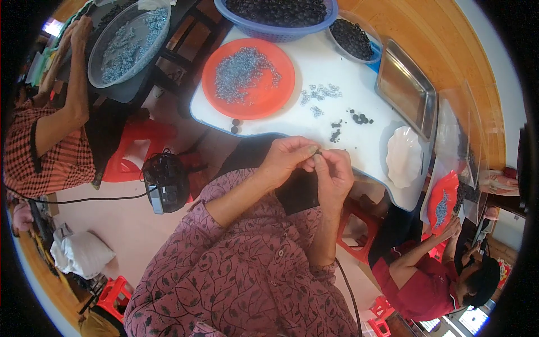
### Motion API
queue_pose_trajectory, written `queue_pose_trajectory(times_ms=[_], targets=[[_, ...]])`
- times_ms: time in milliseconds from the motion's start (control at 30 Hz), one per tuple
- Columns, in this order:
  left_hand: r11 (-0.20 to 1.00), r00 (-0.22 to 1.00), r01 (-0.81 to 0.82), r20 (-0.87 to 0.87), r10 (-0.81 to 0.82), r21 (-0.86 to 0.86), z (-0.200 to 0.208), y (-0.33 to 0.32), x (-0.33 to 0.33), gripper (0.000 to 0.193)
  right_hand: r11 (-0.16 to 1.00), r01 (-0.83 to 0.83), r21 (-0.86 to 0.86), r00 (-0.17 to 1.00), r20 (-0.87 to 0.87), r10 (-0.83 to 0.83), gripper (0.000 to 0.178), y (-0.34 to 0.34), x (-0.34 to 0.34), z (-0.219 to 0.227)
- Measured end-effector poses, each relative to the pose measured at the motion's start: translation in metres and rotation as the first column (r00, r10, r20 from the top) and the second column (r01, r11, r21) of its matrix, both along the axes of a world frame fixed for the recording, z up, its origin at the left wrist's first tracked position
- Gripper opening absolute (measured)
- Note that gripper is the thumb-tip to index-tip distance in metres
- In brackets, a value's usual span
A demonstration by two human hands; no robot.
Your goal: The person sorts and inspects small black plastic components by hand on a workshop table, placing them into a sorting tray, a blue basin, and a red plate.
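My left hand [292,159] and my right hand [335,175] meet at the near edge of the white table [359,154]. Both are closed, fingertips pinched together around a small dark piece [319,151], too small and covered to name. Just beyond them lie small black bits [335,135] and black round pieces [361,118]. Farther out are scattered small clear pieces [323,91]. An orange-red plate [210,81] at the far left of the table bears a heap of similar clear bluish pieces [241,74]. Two dark round pieces [235,126] sit by the table's left edge.
At the back stand a blue-purple basket [269,29] and a clear bowl [351,38], both full of black pieces. A steel tray [407,84] and a white scalloped dish [403,157] are on the right. Co-workers sit left and right; red stools [356,230] stand nearby.
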State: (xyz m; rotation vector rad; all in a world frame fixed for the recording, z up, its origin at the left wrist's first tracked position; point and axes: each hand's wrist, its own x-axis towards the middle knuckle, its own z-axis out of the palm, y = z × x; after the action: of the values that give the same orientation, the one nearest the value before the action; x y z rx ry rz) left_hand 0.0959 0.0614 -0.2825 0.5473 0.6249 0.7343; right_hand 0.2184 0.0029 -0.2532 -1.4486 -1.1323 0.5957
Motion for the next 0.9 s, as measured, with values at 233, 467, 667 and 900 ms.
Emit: queue_pose_trajectory(times_ms=[233, 467, 667, 900], targets=[[0.999, 0.999, 0.008, 0.032, -0.007, -0.034, -0.004, 0.0, 0.0, 0.02, 1.0, -0.02, 0.017, 0.999, -0.03, 0.021, 0.014, 0.0, -0.001, 0.001], [0.999, 0.999, 0.017, 0.033, -0.016, -0.037, 0.002, 0.0, -0.002, 0.023, 0.999, -0.038, -0.021, 0.998, -0.051, 0.037, 0.014, -0.003, 0.009, -0.002], [1.0, 1.0, 0.023, 0.008, -0.023, 0.001, 0.006, -0.001, -0.002, 0.022, 0.999, -0.039, -0.022, 0.996, -0.085, 0.037, 0.014, -0.004, 0.009, 0.0], [0.999, 0.989, 0.026, 0.149, -0.021, -0.03, -0.002, -0.002, 0.0, 0.022, 0.999, -0.038, -0.019, 0.993, -0.113, 0.036, 0.014, -0.006, 0.008, 0.005]])
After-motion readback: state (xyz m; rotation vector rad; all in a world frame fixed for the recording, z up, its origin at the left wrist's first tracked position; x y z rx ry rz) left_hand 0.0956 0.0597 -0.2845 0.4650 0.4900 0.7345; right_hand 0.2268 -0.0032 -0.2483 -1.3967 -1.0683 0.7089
